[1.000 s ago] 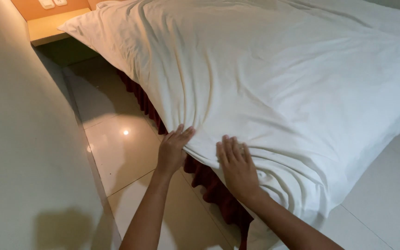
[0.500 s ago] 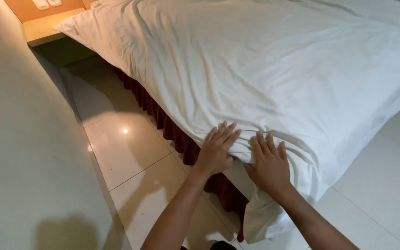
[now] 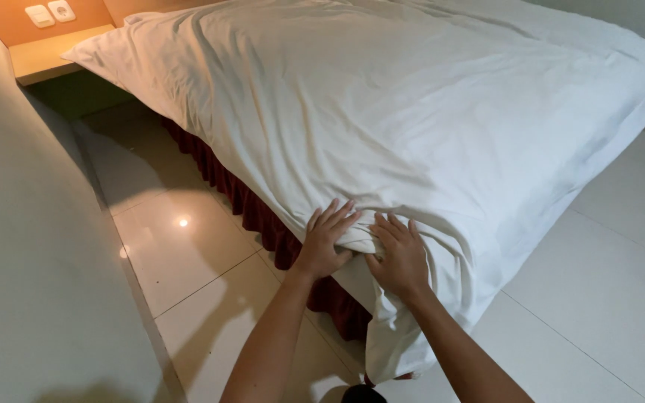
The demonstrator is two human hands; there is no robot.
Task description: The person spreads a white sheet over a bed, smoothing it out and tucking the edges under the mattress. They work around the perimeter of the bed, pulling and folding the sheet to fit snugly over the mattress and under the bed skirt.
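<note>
Pressing flat on the large white wrinkled fabric duvet (image 3: 427, 127), the left hand (image 3: 325, 242) and right hand (image 3: 399, 255) lie side by side at its near edge, fingers spread open, palms down, closed on nothing. A small fold of cloth bunches between the two hands. The duvet covers the bed from near to far and hangs over the near corner. Below it, left of the hands, runs a dark red pleated bed skirt (image 3: 237, 190). Glossy pale floor tiles (image 3: 181, 246) lie left, a wooden shelf (image 3: 54, 56) far left.
</note>
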